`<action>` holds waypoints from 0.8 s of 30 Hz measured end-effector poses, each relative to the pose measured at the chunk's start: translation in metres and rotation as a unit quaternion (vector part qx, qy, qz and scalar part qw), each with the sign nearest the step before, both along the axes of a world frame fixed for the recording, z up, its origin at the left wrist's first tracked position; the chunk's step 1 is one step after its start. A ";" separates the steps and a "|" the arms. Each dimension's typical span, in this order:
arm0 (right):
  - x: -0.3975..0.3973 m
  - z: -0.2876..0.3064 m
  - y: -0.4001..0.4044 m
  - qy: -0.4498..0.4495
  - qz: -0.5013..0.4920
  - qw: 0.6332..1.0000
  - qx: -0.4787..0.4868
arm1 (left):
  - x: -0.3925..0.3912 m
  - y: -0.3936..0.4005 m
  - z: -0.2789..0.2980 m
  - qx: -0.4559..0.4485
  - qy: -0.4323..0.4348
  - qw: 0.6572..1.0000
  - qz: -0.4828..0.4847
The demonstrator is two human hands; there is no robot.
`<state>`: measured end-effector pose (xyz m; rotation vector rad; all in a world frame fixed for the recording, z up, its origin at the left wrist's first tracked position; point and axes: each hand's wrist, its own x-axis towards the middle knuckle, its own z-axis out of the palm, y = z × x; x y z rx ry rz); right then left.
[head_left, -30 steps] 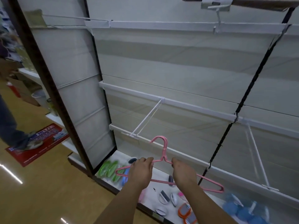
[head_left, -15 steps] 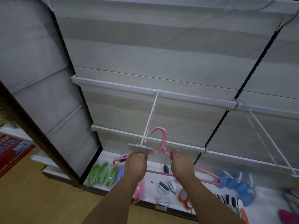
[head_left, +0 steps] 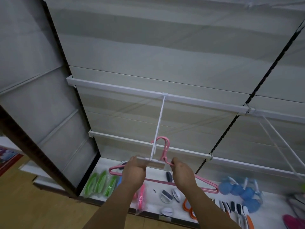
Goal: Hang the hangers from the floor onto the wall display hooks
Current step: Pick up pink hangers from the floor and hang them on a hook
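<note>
The pink hangers [head_left: 165, 166] are thin wire-like ones held together as a small bunch, at least two by the doubled outlines at the curved top and at the right tip. Their curved tops rise just right of the white display hook [head_left: 158, 128], which reaches out from the upper white rail [head_left: 115, 87] toward the camera. The hanger tops sit close beside the hook's prong near its front end; whether they are already over it cannot be told. The long bottom bars run low across the view, from a rounded left corner to a pointed right tip above the bottom shelf [head_left: 153, 190].

The left hand [head_left: 134, 173] is curled closed around the left shoulder of the hangers, right under the flat label holder [head_left: 151, 162] at the hook's front end. The right hand [head_left: 182, 173] is curled closed on the right shoulder, fingertips pinching just below the neck.

On the shelf below lie green packets [head_left: 99, 183], blue round items [head_left: 237, 190] and small white pieces [head_left: 166, 195].
</note>
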<state>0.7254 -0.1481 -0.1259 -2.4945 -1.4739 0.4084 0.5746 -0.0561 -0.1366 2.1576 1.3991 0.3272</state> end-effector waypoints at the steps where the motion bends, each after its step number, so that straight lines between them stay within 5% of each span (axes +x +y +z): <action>1: -0.001 0.001 0.002 0.001 -0.005 1.000 -0.002 | 0.000 0.004 0.002 -0.003 -0.018 1.000 -0.009; 7: -0.010 -0.002 0.021 0.009 -0.046 0.999 -0.026 | -0.004 0.037 -0.006 0.047 0.041 0.987 -0.149; 24: -0.009 -0.021 0.036 0.028 -0.111 0.993 0.012 | 0.012 0.063 -0.023 0.090 0.034 0.982 -0.161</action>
